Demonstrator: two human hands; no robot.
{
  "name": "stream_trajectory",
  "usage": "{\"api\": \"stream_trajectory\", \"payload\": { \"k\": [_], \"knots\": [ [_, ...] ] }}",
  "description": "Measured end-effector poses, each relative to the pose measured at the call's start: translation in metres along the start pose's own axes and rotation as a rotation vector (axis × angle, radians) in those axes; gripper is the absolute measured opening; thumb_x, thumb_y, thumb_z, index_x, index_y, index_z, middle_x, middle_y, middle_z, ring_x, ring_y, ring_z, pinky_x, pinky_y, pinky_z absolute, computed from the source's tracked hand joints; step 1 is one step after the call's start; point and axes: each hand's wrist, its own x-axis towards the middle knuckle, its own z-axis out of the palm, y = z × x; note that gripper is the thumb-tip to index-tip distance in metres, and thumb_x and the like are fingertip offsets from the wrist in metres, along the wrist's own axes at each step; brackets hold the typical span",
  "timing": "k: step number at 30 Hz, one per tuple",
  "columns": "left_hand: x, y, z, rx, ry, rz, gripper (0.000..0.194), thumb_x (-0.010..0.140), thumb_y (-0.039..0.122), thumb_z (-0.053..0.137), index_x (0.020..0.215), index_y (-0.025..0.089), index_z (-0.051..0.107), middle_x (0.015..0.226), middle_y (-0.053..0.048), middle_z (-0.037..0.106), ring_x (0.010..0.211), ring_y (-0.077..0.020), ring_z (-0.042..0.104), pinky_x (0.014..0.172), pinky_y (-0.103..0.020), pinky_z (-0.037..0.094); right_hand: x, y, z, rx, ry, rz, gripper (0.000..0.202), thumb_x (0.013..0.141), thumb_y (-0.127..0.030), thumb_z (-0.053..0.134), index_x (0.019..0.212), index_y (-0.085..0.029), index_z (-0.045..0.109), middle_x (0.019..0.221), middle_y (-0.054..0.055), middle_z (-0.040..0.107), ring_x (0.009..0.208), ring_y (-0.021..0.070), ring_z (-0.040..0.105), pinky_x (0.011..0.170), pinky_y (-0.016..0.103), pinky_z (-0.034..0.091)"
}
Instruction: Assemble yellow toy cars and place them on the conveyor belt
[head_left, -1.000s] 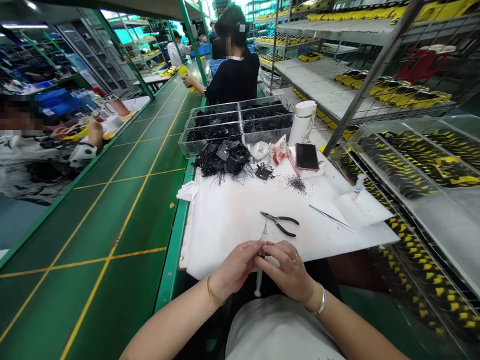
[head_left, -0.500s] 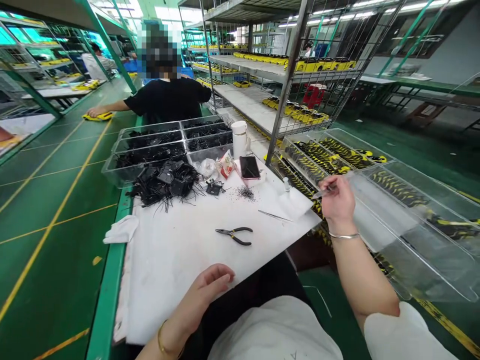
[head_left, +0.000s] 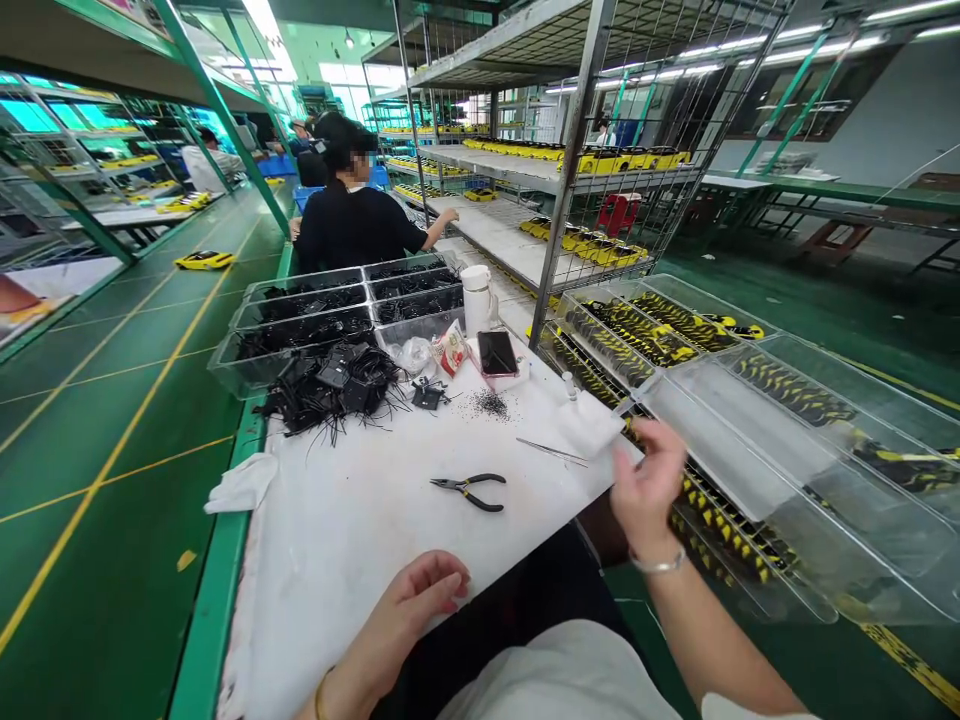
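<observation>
My left hand [head_left: 416, 610] rests at the near edge of the white work board [head_left: 337, 560], loosely curled, with a gap between thumb and fingers and nothing in it. Beyond the board's right corner, my right hand [head_left: 646, 480] is somewhat blurred; its thumb stands off the fingers and I see nothing held. It is beside the clear plastic trays [head_left: 720, 430] that hold yellow and black parts. Between the hands lie long-nose pliers [head_left: 469, 490] with black and yellow handles. Tweezers [head_left: 551, 452] and a small bottle [head_left: 570, 388] lie farther back, near a patch of tiny black pieces [head_left: 489, 403].
Black wired parts [head_left: 337, 385] are heaped before a divided clear bin [head_left: 247, 372]. A white cup [head_left: 478, 300], phone [head_left: 497, 352], snack packet [head_left: 450, 350] and glove [head_left: 241, 484] surround the board. A metal rack [head_left: 559, 200] stands behind; a co-worker [head_left: 356, 225] sits ahead.
My right hand has moved down and left, away from the tray edge it was gripping. My left hand stays put. The co-worker has turned and left the yellow toy car on the green line.
</observation>
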Motion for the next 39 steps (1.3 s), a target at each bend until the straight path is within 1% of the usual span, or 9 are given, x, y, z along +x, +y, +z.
{"api": "stream_trajectory", "payload": {
  "k": [3, 6, 9, 13, 17, 21, 24, 29, 39],
  "knots": [
    [0.001, 0.000, 0.001, -0.009, 0.006, 0.010, 0.031, 0.080, 0.047, 0.067, 0.091, 0.018, 0.064, 0.094, -0.003, 0.063, 0.092, -0.0150, 0.055, 0.081, -0.026, 0.043, -0.032, -0.045, 0.025, -0.004, -0.640, -0.304, 0.031, 0.089, -0.025, 0.057, 0.119, -0.019, 0.056, 0.117, 0.014, 0.058, 0.110, 0.0250, 0.055, 0.092, 0.042, 0.050],
    [0.000, 0.001, 0.003, 0.005, 0.004, 0.032, 0.031, 0.080, 0.046, 0.067, 0.090, 0.017, 0.063, 0.093, -0.003, 0.062, 0.090, -0.0145, 0.055, 0.081, -0.026, 0.042, -0.050, -0.067, 0.056, -0.148, -0.893, -0.360, 0.045, 0.085, -0.033, 0.066, 0.125, -0.015, 0.056, 0.135, 0.017, 0.051, 0.125, 0.0316, 0.045, 0.101, 0.049, 0.045],
    [-0.001, 0.000, 0.005, 0.023, -0.010, 0.050, 0.033, 0.078, 0.047, 0.068, 0.090, 0.016, 0.063, 0.090, -0.003, 0.061, 0.087, -0.0139, 0.053, 0.079, -0.026, 0.042, -0.054, -0.072, 0.072, -0.199, -0.958, -0.315, 0.050, 0.083, -0.038, 0.068, 0.125, -0.013, 0.056, 0.130, 0.017, 0.054, 0.121, 0.0326, 0.046, 0.100, 0.048, 0.044],
    [0.001, -0.002, 0.006, 0.028, -0.023, 0.079, 0.035, 0.078, 0.047, 0.068, 0.090, 0.015, 0.063, 0.087, -0.003, 0.061, 0.084, -0.0134, 0.052, 0.077, -0.026, 0.041, -0.053, -0.075, 0.069, -0.182, -0.991, -0.347, 0.040, 0.082, -0.033, 0.069, 0.115, -0.013, 0.059, 0.102, 0.011, 0.062, 0.100, 0.0279, 0.052, 0.085, 0.041, 0.047],
    [0.002, -0.003, 0.006, 0.007, -0.016, 0.091, 0.035, 0.076, 0.046, 0.069, 0.088, 0.015, 0.063, 0.085, -0.003, 0.059, 0.082, -0.0131, 0.051, 0.076, -0.026, 0.041, -0.043, -0.072, 0.059, -0.205, -0.793, -0.359, 0.030, 0.081, -0.030, 0.066, 0.107, -0.014, 0.061, 0.094, 0.009, 0.061, 0.091, 0.0253, 0.053, 0.073, 0.035, 0.044],
    [0.003, -0.004, 0.007, 0.015, -0.008, 0.101, 0.032, 0.077, 0.045, 0.068, 0.087, 0.015, 0.063, 0.085, -0.003, 0.059, 0.081, -0.0134, 0.051, 0.075, -0.027, 0.041, -0.010, -0.060, 0.060, -0.560, -0.614, -0.265, 0.030, 0.091, -0.039, 0.055, 0.101, -0.012, 0.062, 0.083, 0.010, 0.059, 0.084, 0.0264, 0.054, 0.064, 0.034, 0.040],
    [0.002, -0.004, 0.007, 0.033, -0.002, 0.103, 0.030, 0.078, 0.043, 0.066, 0.088, 0.015, 0.062, 0.084, -0.003, 0.060, 0.080, -0.0135, 0.051, 0.076, -0.028, 0.040, 0.016, -0.052, 0.071, -0.796, -0.683, -0.217, 0.030, 0.097, -0.036, 0.044, 0.096, -0.011, 0.061, 0.082, 0.013, 0.058, 0.085, 0.0275, 0.055, 0.061, 0.033, 0.037],
    [0.002, -0.002, 0.008, 0.038, -0.012, 0.107, 0.028, 0.077, 0.042, 0.066, 0.086, 0.015, 0.062, 0.083, -0.003, 0.059, 0.079, -0.0132, 0.050, 0.077, -0.029, 0.040, 0.037, -0.049, 0.090, -0.830, -0.794, -0.296, 0.023, 0.089, -0.003, 0.040, 0.091, -0.011, 0.061, 0.087, 0.015, 0.058, 0.089, 0.0280, 0.054, 0.059, 0.031, 0.035],
    [0.002, -0.004, 0.003, -0.006, -0.030, 0.113, 0.028, 0.078, 0.040, 0.065, 0.087, 0.015, 0.062, 0.084, -0.003, 0.060, 0.080, -0.0135, 0.052, 0.077, -0.029, 0.041, 0.066, -0.062, 0.085, -0.896, -0.871, -0.375, 0.038, 0.092, -0.004, 0.026, 0.095, -0.004, 0.063, 0.090, 0.021, 0.054, 0.094, 0.0325, 0.050, 0.062, 0.034, 0.040]
  ]
}}
